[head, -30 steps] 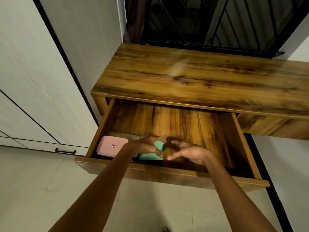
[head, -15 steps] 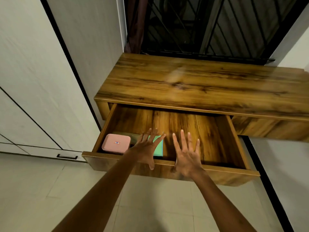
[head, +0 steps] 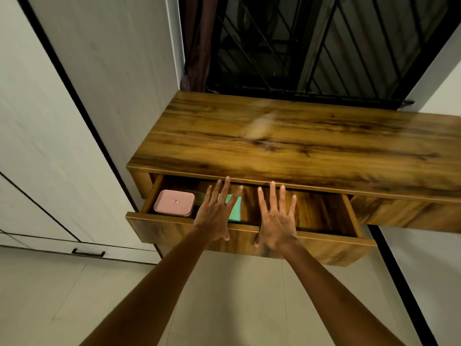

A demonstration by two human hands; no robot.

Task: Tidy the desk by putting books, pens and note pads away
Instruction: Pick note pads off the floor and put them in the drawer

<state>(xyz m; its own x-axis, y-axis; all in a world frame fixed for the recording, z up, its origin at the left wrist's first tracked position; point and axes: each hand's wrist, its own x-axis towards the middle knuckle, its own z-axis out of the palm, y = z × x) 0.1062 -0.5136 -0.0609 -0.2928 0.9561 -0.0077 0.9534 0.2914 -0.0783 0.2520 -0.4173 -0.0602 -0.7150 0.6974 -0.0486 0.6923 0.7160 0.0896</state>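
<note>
Your left hand [head: 215, 216] and right hand [head: 275, 221]: fingers straight and spread, heels pressed on the drawer [head: 324, 248] front at centre frame, holding nothing. Drawer part open under the desk [head: 299, 141]; inside, left: pink box [head: 174, 203], green note pad [head: 234, 208] lying flat.

The left hand [head: 214, 216] covers part of a green notepad [head: 234, 208]; the drawer's [head: 324, 248] back is hidden under the desk [head: 299, 146], whose right end runs out of frame.
</note>
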